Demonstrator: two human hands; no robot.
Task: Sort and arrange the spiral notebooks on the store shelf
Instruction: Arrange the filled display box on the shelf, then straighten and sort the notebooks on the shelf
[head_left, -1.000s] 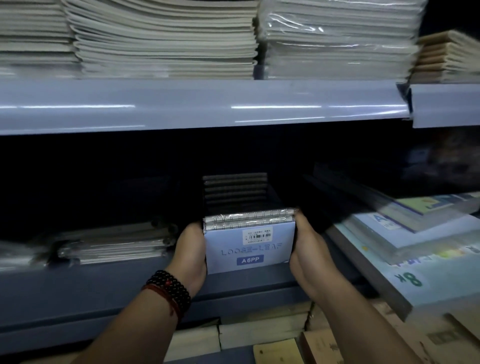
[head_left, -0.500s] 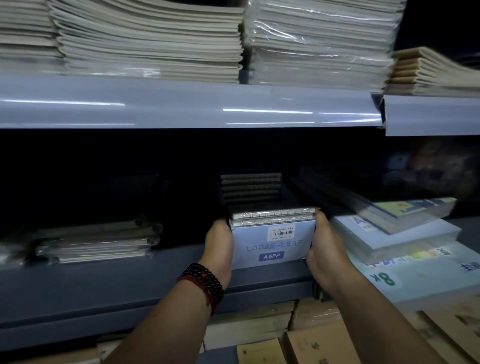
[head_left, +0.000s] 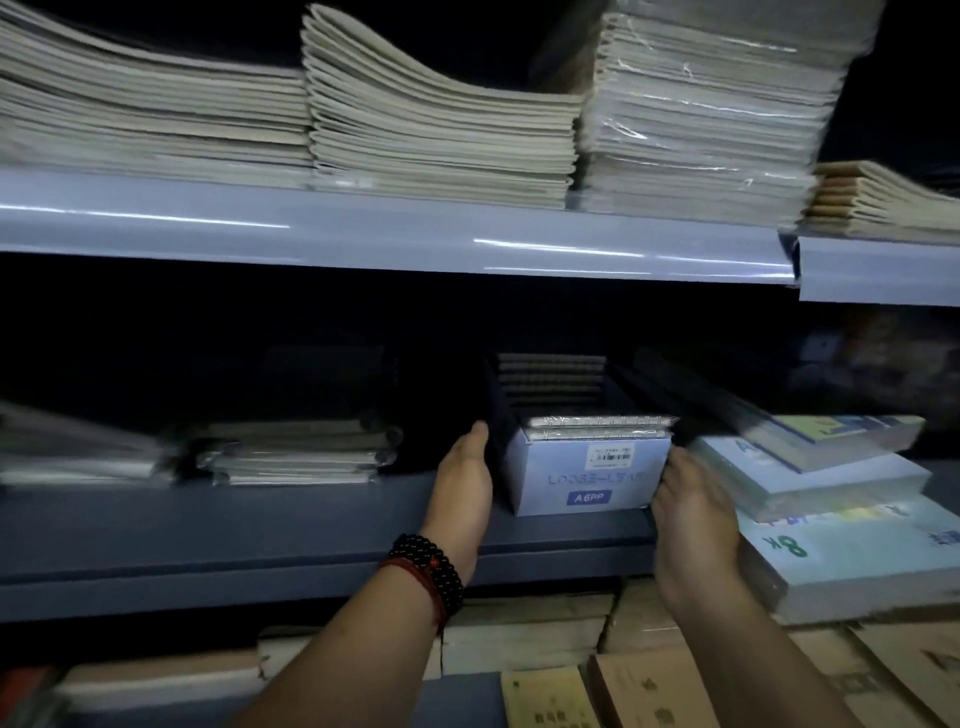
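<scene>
Since half a second ago: both hands have come off the sides of the pack and it now stands on the shelf by itself. The view has also shifted left.

Pack of pale blue spiral notebooks in clear wrap (head_left: 592, 470):
- silver wire coils along the top edge
- white barcode sticker, faint "LOOSE-LEAF" lettering, dark blue "A6PP" tag on the front cover
- stands upright on its bottom edge at the front of the grey-blue metal middle shelf (head_left: 311, 525)
- cover faces the camera, spiral side up, long axis left-right along the shelf edge
- a dark row of similar coil-topped stacks (head_left: 550, 379) sits right behind it

Left hand (head_left: 465, 483): flat, fingers straight and pointing into the shelf, just beside the pack's left side. A dark strip lies between them, so I can't tell whether they touch.

Right hand (head_left: 691, 519): fingers loose, tips at the pack's lower right corner. It's blurred and grips nothing I can see.

Pale blue "8K" paper pads (head_left: 841, 556) are stacked just right of the pack. A flat plastic-wrapped notebook stack (head_left: 296, 452) lies well to the left.
</scene>
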